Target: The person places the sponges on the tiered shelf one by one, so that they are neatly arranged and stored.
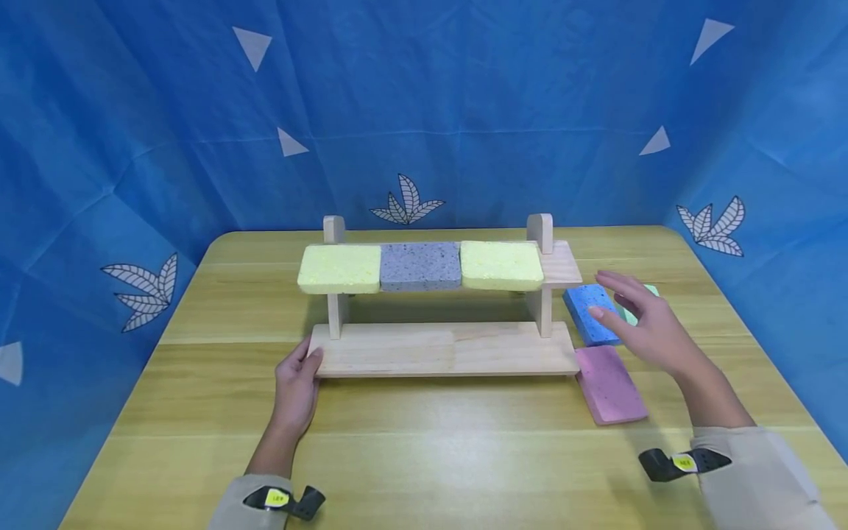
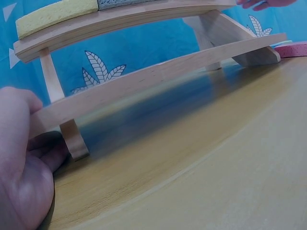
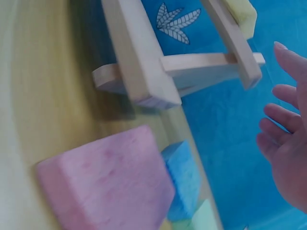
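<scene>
A two-tier wooden rack (image 1: 424,353) stands mid-table. On its upper shelf lie a yellow sponge (image 1: 341,268) at the left, a grey-purple sponge (image 1: 420,266) in the middle and a second yellow sponge (image 1: 501,264) toward the right. My left hand (image 1: 297,384) grips the left end of the lower board, thumb on top and fingers beneath it. Empty, my right hand (image 1: 645,324) hovers above the sponges right of the rack, fingers loosely bent. Under and beside it are a blue sponge (image 1: 592,313), a pink sponge (image 1: 611,384) and a partly hidden green sponge (image 1: 652,291).
The right end of the upper shelf (image 1: 562,266) shows bare wood. The lower board carries no sponges. A blue patterned cloth (image 1: 424,88) hangs behind the wooden table (image 1: 437,456) and along both its sides.
</scene>
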Demonstrator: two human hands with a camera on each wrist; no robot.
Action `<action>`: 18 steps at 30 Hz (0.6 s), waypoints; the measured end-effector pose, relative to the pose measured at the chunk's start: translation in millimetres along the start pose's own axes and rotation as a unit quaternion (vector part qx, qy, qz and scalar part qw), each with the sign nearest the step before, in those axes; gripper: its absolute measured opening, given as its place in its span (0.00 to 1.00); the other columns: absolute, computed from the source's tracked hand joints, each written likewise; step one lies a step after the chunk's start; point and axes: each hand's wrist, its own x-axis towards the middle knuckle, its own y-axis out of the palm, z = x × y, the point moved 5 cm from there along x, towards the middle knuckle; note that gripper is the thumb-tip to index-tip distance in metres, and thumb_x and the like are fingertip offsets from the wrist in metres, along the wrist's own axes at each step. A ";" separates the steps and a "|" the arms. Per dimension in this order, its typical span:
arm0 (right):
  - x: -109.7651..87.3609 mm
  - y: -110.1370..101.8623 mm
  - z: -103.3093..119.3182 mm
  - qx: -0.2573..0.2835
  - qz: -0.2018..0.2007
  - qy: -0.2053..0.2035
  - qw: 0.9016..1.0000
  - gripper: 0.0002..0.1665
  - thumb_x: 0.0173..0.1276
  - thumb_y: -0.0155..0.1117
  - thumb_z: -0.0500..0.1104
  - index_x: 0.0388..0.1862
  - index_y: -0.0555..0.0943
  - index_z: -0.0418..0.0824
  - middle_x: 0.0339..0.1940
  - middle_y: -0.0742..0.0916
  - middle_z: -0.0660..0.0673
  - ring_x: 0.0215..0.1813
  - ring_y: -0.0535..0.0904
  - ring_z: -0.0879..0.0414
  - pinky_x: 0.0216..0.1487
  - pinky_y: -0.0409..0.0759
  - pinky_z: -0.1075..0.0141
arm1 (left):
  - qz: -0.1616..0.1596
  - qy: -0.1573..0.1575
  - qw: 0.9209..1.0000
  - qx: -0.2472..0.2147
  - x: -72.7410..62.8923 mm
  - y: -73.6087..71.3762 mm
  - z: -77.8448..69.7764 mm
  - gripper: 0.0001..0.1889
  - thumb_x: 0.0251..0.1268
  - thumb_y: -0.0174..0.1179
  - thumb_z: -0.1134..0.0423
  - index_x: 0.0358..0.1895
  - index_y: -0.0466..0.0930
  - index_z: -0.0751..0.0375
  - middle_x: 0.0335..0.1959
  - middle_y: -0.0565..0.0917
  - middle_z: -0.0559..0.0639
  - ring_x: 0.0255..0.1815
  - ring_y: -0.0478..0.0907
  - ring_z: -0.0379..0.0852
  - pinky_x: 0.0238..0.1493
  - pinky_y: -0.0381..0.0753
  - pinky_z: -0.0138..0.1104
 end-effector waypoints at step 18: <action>-72.5 17.0 -40.7 0.014 -0.017 0.140 0.990 0.45 0.65 0.64 0.50 0.74 0.55 0.37 0.72 0.62 0.31 0.66 0.62 0.28 0.55 0.63 0.92 | -0.001 0.010 1.000 0.000 -0.7 1.6 -2.4 0.26 0.71 0.42 0.73 0.69 0.50 0.78 0.73 0.52 0.65 0.74 0.48 0.52 0.71 0.58 0.33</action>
